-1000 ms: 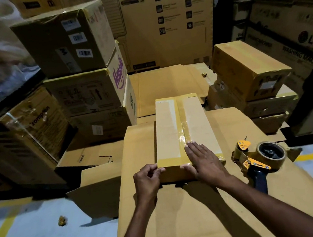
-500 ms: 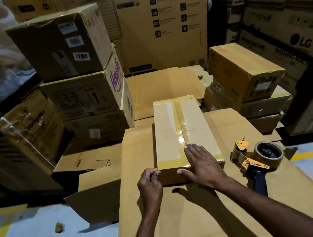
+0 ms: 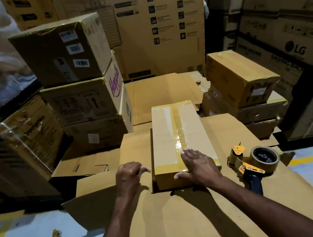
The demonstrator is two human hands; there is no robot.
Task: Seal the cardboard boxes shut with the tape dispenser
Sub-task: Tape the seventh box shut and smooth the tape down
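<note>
Cardboard, long and narrow, the box [image 3: 166, 137] lies under my right hand [image 3: 199, 164]. A glossy tape strip runs down its top seam, with paler bands on either side. My right fingers [image 3: 189, 154] lie flat and straight on the tape at the near end, thumb over the edge. My left hand [image 3: 128, 175], loosely curled, holds nothing just left of the box. The dispenser [image 3: 255, 162] lies right of my right fingers.
</note>
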